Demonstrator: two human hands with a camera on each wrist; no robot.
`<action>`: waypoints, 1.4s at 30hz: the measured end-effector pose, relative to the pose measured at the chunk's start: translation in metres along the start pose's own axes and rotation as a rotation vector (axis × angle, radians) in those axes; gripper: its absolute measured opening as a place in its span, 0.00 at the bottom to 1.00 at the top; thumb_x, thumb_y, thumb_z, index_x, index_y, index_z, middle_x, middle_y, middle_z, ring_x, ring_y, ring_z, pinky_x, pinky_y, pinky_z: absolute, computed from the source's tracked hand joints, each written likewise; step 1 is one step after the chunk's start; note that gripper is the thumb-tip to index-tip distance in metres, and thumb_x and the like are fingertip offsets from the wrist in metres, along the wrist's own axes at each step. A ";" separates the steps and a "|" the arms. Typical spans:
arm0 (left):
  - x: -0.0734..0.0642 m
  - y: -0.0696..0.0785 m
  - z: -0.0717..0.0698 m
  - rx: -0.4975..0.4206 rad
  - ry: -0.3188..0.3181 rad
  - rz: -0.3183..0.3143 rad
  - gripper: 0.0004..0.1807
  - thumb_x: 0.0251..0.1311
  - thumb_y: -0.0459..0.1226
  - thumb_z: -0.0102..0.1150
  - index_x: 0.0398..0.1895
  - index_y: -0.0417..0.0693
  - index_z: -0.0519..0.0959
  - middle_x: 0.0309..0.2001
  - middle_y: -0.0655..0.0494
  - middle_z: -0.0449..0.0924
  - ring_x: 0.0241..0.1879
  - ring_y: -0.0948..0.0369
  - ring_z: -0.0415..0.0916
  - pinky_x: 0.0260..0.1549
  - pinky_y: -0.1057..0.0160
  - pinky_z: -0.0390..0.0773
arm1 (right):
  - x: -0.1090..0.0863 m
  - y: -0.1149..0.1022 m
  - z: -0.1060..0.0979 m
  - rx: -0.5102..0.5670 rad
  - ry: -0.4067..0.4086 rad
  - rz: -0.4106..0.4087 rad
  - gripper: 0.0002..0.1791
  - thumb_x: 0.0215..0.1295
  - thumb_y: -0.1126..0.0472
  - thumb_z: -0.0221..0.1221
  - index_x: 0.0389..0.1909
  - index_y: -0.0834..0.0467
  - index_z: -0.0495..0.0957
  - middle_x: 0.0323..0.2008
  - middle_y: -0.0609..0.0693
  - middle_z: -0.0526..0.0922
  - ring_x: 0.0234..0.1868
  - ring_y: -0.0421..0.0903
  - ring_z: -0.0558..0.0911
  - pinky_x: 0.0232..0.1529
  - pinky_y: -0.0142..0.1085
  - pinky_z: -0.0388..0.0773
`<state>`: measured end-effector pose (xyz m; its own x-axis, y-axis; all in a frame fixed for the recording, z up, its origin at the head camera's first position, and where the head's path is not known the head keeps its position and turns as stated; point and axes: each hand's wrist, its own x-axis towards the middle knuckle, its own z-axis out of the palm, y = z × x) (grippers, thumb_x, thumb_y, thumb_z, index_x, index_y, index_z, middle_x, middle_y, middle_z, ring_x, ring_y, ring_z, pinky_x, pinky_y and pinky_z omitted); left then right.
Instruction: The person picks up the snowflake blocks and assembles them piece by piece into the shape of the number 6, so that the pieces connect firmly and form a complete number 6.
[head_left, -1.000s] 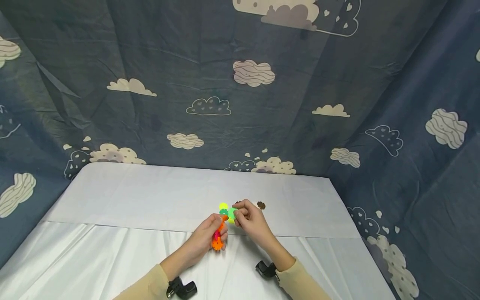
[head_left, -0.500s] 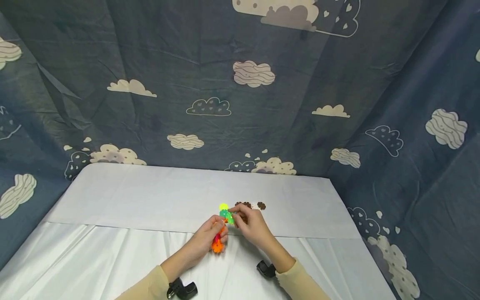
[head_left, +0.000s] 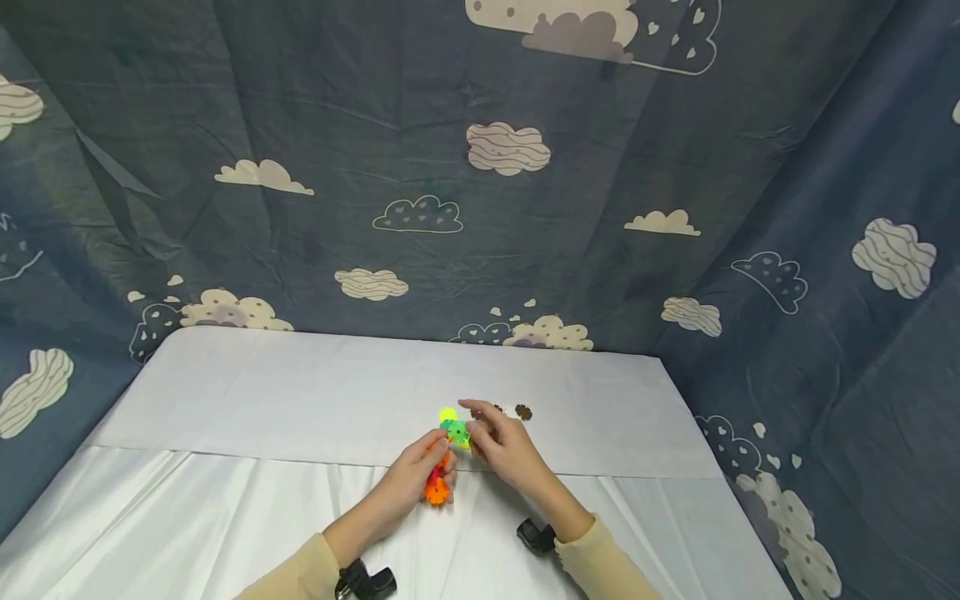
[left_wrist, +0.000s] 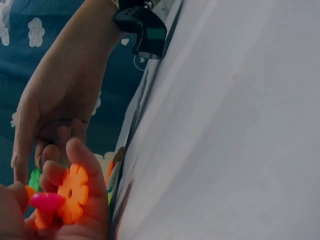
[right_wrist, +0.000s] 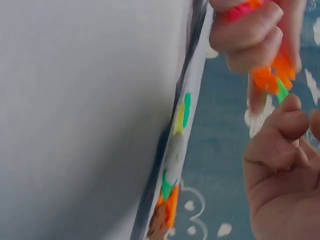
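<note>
My left hand (head_left: 420, 467) holds joined flower-shaped plastic discs. An orange disc (left_wrist: 74, 194) lies against its fingers, with a pink disc (left_wrist: 46, 201) set crosswise beside it. More orange (right_wrist: 275, 75) shows beyond its fingers in the right wrist view. A green disc (head_left: 458, 432) meets the upper end of this orange-and-pink chain. My right hand (head_left: 504, 442) has its thumb and curled fingertips at the green disc's right edge, while its index finger reaches out straight above it. In the right wrist view the green disc (right_wrist: 282, 91) appears edge-on, running from the orange piece to those fingertips.
Behind the hands on the white-covered table (head_left: 300, 392) lie a yellow disc (head_left: 447, 413) and brown discs (head_left: 523, 412), some partly hidden by the right hand. A dark cloud-printed cloth (head_left: 420, 275) stands along the table's back and sides. Each wrist wears a black camera (head_left: 536, 537).
The green disc has moved left to the chain's upper end and now faces the head view. The right index finger has lifted off it. My left hand has stayed about in place.
</note>
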<state>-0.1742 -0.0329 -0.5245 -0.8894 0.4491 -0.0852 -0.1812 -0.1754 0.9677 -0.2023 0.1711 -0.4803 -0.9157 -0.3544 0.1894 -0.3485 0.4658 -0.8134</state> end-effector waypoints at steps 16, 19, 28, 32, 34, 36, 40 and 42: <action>-0.001 0.005 0.000 -0.111 0.112 -0.012 0.16 0.85 0.40 0.40 0.60 0.36 0.69 0.41 0.52 0.72 0.27 0.64 0.73 0.23 0.62 0.86 | 0.010 0.043 -0.034 -0.268 0.135 0.266 0.16 0.72 0.57 0.67 0.58 0.57 0.85 0.25 0.47 0.74 0.22 0.42 0.69 0.22 0.31 0.64; 0.000 0.004 0.000 -0.072 0.122 -0.001 0.17 0.84 0.41 0.46 0.63 0.37 0.69 0.43 0.51 0.72 0.28 0.63 0.73 0.23 0.63 0.86 | 0.008 0.045 -0.030 -0.379 0.082 0.276 0.19 0.70 0.56 0.70 0.59 0.55 0.85 0.23 0.45 0.74 0.23 0.41 0.69 0.23 0.31 0.63; 0.000 0.002 -0.001 -0.008 0.143 0.037 0.27 0.81 0.38 0.54 0.79 0.61 0.66 0.41 0.49 0.74 0.25 0.61 0.75 0.22 0.60 0.87 | 0.007 0.045 -0.026 -0.449 0.092 0.259 0.09 0.67 0.59 0.72 0.44 0.56 0.85 0.22 0.45 0.73 0.23 0.42 0.69 0.25 0.31 0.64; -0.001 0.002 -0.001 0.035 0.171 0.039 0.27 0.78 0.36 0.59 0.76 0.61 0.70 0.40 0.51 0.72 0.22 0.61 0.74 0.19 0.63 0.84 | 0.008 0.041 -0.027 -0.291 0.096 0.244 0.03 0.70 0.62 0.69 0.38 0.56 0.84 0.24 0.46 0.79 0.23 0.41 0.72 0.24 0.30 0.69; -0.001 0.002 -0.002 0.068 0.198 0.042 0.27 0.76 0.36 0.62 0.74 0.62 0.71 0.39 0.51 0.71 0.20 0.61 0.73 0.17 0.64 0.82 | 0.008 0.037 -0.026 -0.167 0.068 0.238 0.02 0.72 0.63 0.67 0.38 0.57 0.85 0.27 0.49 0.84 0.24 0.42 0.75 0.23 0.30 0.72; -0.001 0.002 -0.002 0.087 0.220 0.051 0.27 0.74 0.35 0.63 0.73 0.61 0.72 0.41 0.51 0.70 0.20 0.62 0.72 0.16 0.64 0.81 | 0.008 0.031 -0.025 -0.068 0.034 0.222 0.02 0.73 0.63 0.66 0.40 0.58 0.85 0.31 0.52 0.87 0.25 0.44 0.78 0.25 0.30 0.75; 0.000 0.002 -0.003 0.095 0.237 0.057 0.27 0.74 0.36 0.64 0.74 0.57 0.72 0.38 0.51 0.70 0.19 0.63 0.70 0.15 0.64 0.80 | 0.006 0.019 -0.021 -0.005 -0.008 0.156 0.02 0.73 0.64 0.66 0.42 0.58 0.87 0.35 0.57 0.90 0.28 0.48 0.83 0.28 0.30 0.78; 0.000 0.002 -0.004 0.094 0.236 0.057 0.27 0.74 0.37 0.64 0.74 0.56 0.72 0.39 0.51 0.70 0.19 0.63 0.69 0.15 0.64 0.80 | 0.004 0.015 -0.018 -0.011 -0.013 0.121 0.02 0.72 0.64 0.67 0.41 0.58 0.87 0.34 0.57 0.90 0.29 0.49 0.85 0.29 0.29 0.79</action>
<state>-0.1759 -0.0365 -0.5231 -0.9724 0.2218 -0.0725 -0.0983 -0.1078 0.9893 -0.2148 0.1911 -0.4817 -0.9486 -0.3052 0.0832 -0.2378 0.5144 -0.8239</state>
